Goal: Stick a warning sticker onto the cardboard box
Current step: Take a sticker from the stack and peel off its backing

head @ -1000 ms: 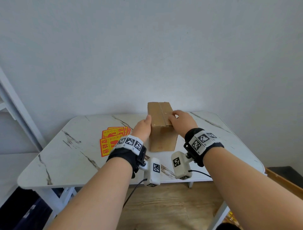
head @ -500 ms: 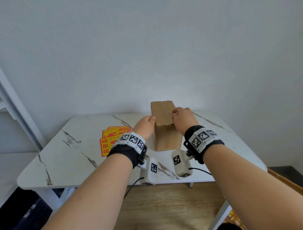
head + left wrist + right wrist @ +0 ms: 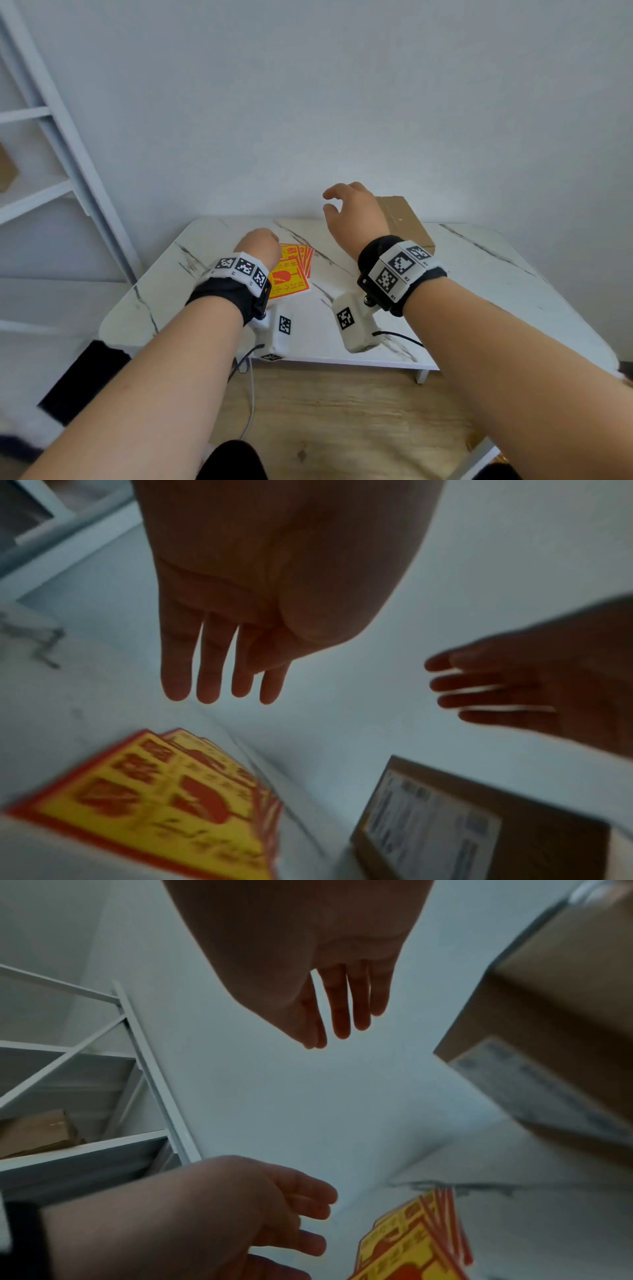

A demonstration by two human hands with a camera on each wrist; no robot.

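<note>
Cardboard box point(image 3: 404, 219), far edge of the table point(image 3: 479, 274): near-left part hidden behind the right hand point(image 3: 356, 212) in the head view; cut off by the frame edge in both wrist views. Its white label point(image 3: 431, 826): print blurred, unreadable. Warning stickers point(image 3: 291, 274), fanned stack: near-left part covered by the left hand point(image 3: 258, 245) and wristband; lettering smeared in the wrist views.

The stickers point(image 3: 293, 274) lie fanned on the table point(image 3: 479, 291), left of the box point(image 3: 404, 219) (which stands at the far edge, by the wall). A shelf point(image 3: 51, 164) stands left of the table.
</note>
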